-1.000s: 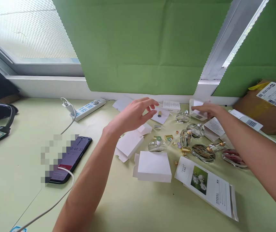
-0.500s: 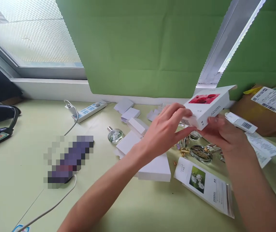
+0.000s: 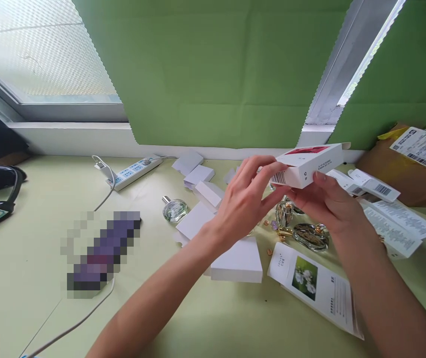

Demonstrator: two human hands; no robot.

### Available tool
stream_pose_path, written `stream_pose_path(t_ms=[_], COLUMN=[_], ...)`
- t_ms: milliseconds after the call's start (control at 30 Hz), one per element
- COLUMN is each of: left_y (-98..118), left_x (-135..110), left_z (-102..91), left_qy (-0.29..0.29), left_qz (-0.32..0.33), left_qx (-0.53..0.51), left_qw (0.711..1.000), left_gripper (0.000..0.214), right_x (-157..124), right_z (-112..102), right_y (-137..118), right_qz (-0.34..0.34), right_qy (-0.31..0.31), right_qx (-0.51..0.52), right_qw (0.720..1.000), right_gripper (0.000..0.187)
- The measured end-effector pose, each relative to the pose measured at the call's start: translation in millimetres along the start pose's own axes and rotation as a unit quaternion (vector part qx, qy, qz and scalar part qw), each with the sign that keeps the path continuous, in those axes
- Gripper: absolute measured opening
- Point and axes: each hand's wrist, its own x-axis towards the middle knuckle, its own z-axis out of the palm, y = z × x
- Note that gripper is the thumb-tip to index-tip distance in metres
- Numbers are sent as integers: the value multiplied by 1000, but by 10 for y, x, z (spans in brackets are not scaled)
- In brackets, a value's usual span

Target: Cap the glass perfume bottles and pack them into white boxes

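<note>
A small white carton (image 3: 311, 164) with a red flower picture on top is held up over the table between both hands. My left hand (image 3: 244, 191) grips its near-left end, by the barcode, fingers on top and thumb below. My right hand (image 3: 328, 201) supports it from below and the right, thumb against the printed side. A flap sticks out at the carton's far end. Beneath the hands lie several glass perfume bottles (image 3: 309, 236), partly hidden. A flat white package (image 3: 317, 288) with a white-flower picture lies nearer me.
Plain white boxes (image 3: 237, 261) lie left of the bottles, beside a single perfume bottle (image 3: 174, 210). Printed cartons (image 3: 393, 228) and a brown parcel (image 3: 395, 169) are at the right. At the left are a power strip (image 3: 138, 171), a blurred phone-like object (image 3: 104, 253) and headphones (image 3: 0, 199).
The carton has tipped flatter, so its top picture shows less, and sits slightly further left. Both hands keep hold of it. The view has shifted slightly.
</note>
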Motion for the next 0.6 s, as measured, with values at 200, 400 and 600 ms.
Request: stream_pose_path(t_ms=[200, 400, 600], left_y=[-79, -118, -50], left_x=[-6, 12, -17], left_z=[40, 64, 90], left_qy=[-16, 58, 89], left_qz=[1, 57, 25], left_qx=[17, 24, 29], left_qw=[1000, 996, 995], left_gripper=[30, 22, 19], right_x=[21, 9, -3], right_z=[21, 116, 275], right_y=[1, -33, -37], right_qz=[13, 2, -50], right_qy=[1, 8, 60], right_qx=[53, 70, 65], right_qw=[999, 997, 995], right_gripper=[34, 21, 20])
